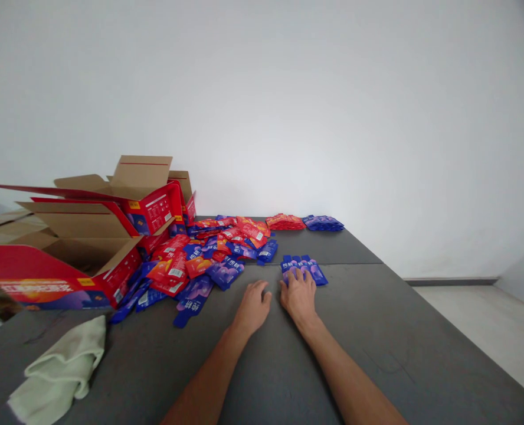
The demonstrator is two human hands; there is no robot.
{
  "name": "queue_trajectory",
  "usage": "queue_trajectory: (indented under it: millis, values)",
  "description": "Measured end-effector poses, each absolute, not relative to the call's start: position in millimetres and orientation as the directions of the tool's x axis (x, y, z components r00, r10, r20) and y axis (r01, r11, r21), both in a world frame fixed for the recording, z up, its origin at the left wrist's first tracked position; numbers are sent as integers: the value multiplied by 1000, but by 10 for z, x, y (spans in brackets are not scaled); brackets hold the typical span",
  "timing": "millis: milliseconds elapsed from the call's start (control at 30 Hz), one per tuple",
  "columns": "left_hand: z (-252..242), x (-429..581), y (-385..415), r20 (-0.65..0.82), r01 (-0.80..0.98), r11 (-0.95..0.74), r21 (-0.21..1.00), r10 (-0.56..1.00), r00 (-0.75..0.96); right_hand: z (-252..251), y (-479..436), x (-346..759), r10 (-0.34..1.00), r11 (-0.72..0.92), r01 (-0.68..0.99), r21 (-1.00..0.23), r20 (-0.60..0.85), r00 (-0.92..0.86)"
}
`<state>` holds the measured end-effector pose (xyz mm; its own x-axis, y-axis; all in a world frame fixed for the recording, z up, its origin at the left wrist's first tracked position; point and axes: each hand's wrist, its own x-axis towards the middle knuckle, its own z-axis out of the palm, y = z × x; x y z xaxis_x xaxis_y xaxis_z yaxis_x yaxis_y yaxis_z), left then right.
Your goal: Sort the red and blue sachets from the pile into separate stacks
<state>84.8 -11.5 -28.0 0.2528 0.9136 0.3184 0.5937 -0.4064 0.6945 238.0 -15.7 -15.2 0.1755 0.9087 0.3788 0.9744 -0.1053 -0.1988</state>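
My right hand (298,297) lies flat with fingers spread on a small row of blue sachets (310,269) on the grey table (377,330). My left hand (252,307) rests on the bare table just left of it, fingers curled down and together, holding nothing that I can see. A loose heap of red and blue sachets (204,254) spreads to the left of both hands. At the far edge lie a neat red stack (285,222) and a neat blue stack (323,222).
Open red cardboard boxes (89,236) with brown flaps crowd the table's left side. A pale green cloth (61,372) lies at the near left. The table's right edge drops to a light floor (478,319); a white wall stands behind.
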Motion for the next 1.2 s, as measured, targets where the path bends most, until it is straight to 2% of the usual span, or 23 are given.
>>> queue_trajectory:
  millis: [133, 267, 400, 600, 967, 1200]
  values:
    - [-308, 710, -5, 359, 706, -358, 611, 920, 156, -69, 35, 2226, 940, 56, 975, -214, 340, 21]
    - [-307, 587, 64, 354, 767, -288, 573, 931, 86, -28, 373, 2077, 944, 122, 968, -218, 327, -45]
    - [-293, 511, 93, 338, 760, -238, 604, 941, 26, -23, 711, 1922, 954, 75, 969, -235, 299, -1]
    - [-292, 458, 116, 314, 754, -198, 626, 949, -12, -89, 959, 1743, 984, -39, 963, -266, 156, 83]
    - [-232, 385, 154, 301, 638, -175, 750, 949, -92, -128, 439, 1710, 970, 161, 956, -245, 218, -107]
    - [-170, 372, 116, 187, 632, -93, 770, 979, -84, -179, -114, 1793, 938, 311, 905, -289, 247, -244]
